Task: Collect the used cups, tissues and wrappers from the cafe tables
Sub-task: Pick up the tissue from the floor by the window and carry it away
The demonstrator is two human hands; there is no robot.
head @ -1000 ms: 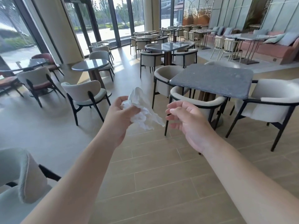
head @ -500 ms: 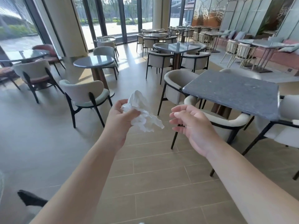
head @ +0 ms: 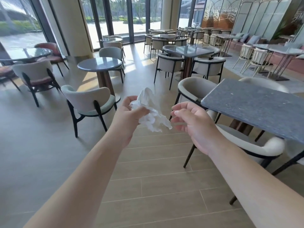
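The fingers of the left hand (head: 130, 112) curl round a white tissue (head: 150, 111), the thumb pressed over its middle; the tissue is crumpled into a loose wad, creased all over, with one peak standing up above the fingers and a ragged corner trailing down and to the right, ending in a point just beside the right hand (head: 194, 122); it looks thin and dry, with no print or stain that can be made out. The right hand holds nothing; its fingers are loosely bent and slightly apart, the fingertips turned toward the tissue's trailing corner, and whether they touch it cannot be told. Both bare forearms reach forward from the lower edge of the view, and the tissue hangs in the air between the hands, above the wood-look plank floor (head: 156, 186).

Just to the right stands a square table with a dark speckled stone top (head: 256, 109), a pale upholstered armchair (head: 256, 145) tucked under its near edge and another (head: 192, 89) at its far corner; to the left, a pale chair on dark legs (head: 88, 102) faces a round grey table (head: 100, 64) on a brown pedestal; further tables and chairs fill the room as far as tall windows (head: 115, 17) giving on greenery.
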